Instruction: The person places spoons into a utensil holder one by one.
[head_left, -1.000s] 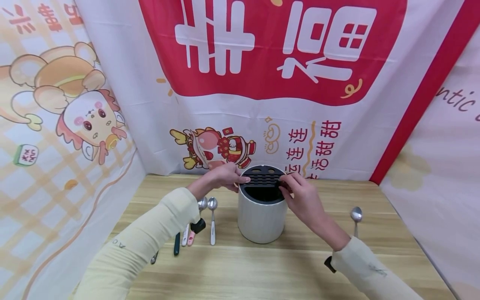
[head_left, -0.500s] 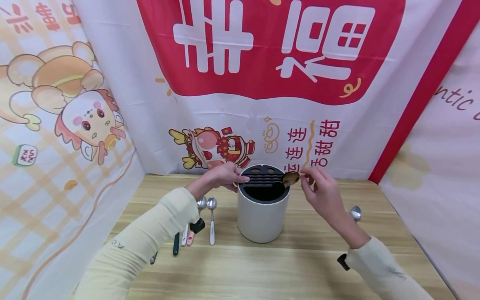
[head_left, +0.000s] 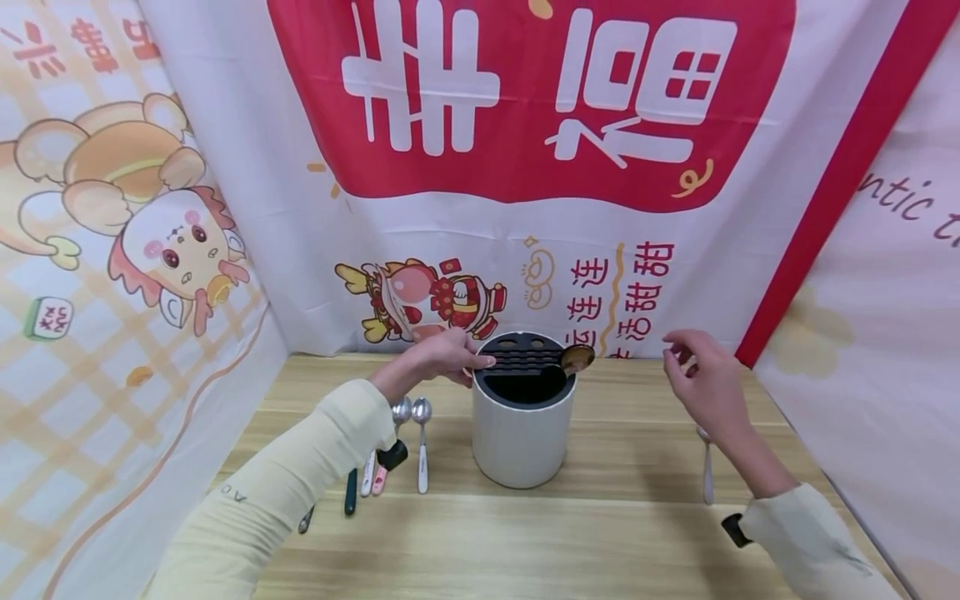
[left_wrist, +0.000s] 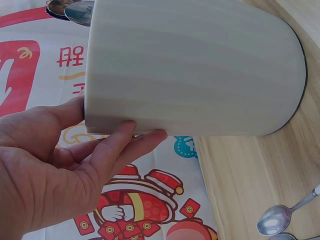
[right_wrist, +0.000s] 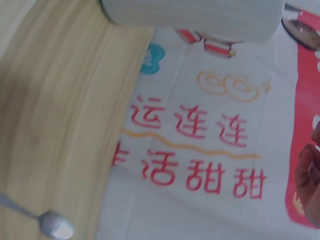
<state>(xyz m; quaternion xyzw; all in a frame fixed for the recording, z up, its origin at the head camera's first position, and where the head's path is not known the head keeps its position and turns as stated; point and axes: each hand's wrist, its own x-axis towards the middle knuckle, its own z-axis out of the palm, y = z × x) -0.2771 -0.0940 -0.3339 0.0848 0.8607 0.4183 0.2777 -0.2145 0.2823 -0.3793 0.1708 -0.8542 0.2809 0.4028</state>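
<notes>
A pale round utensil holder [head_left: 521,446] with a black slotted top [head_left: 517,360] stands upright on the table. My left hand [head_left: 447,354] grips its left rim, thumb over the top edge and fingers against the outer wall. At the right side of the top, a spoon [head_left: 577,359] stands in the holder with its bowl up; its handle is hidden inside. The left wrist view shows a second spoon bowl [left_wrist: 80,13] overlapping it. Away to the right, my right hand [head_left: 701,379] hovers with loosely bent fingers and holds nothing. Beneath its wrist lies another spoon [head_left: 707,475].
Several utensils lie left of the holder, partly behind my left forearm, among them a white-handled spoon [head_left: 422,450], a pink handle [head_left: 379,481] and a dark green handle [head_left: 351,493]. Printed cloth [head_left: 300,283] hangs behind the wooden table [head_left: 480,542] and at both sides.
My right hand has come away from the holder's right rim and moved right, leaving the spoon with its bowl up there. The left hand keeps its grip in place.
</notes>
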